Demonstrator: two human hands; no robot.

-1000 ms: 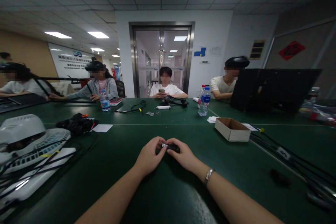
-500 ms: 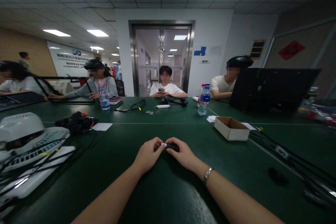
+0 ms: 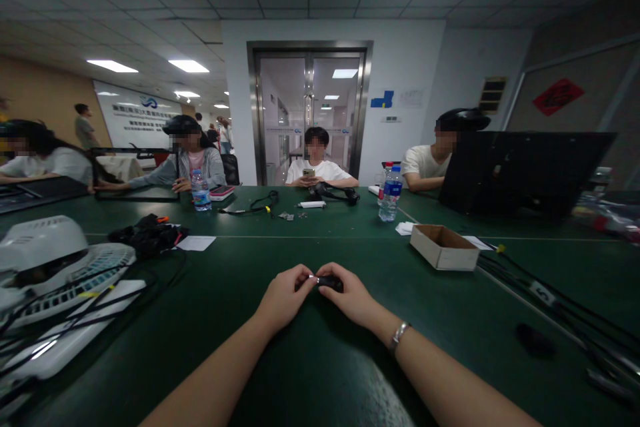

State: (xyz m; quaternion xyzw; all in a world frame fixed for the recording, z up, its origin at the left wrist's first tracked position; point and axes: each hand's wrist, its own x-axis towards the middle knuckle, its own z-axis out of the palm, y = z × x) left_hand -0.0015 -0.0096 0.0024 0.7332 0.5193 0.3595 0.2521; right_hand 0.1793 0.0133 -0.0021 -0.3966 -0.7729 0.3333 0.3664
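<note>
A small black, stubby object with a shiny metal end (image 3: 330,283) is held between my two hands, just above the green table (image 3: 320,360). Its kind is too small to make out. The fingers of my right hand (image 3: 347,290) close round the dark body. At the metal end, my left hand (image 3: 285,293) pinches with thumb and forefinger, and its fingertips hide part of that end. Both hands nearly meet at the middle of the view. A silver bracelet (image 3: 399,335) circles my right wrist.
An open cardboard box (image 3: 443,257) stands to the right, near black cables (image 3: 543,293). At left lie a white helmet-like shell (image 3: 43,240) and a white flat device (image 3: 75,333). Water bottles (image 3: 390,195) stand farther back. Several people sit round the table, one (image 3: 320,170) opposite holding a phone.
My hands keep the same grip on the small black object, with hardly any movement. The whole view has shifted slightly, and a person walking in the left background has moved to the right.
</note>
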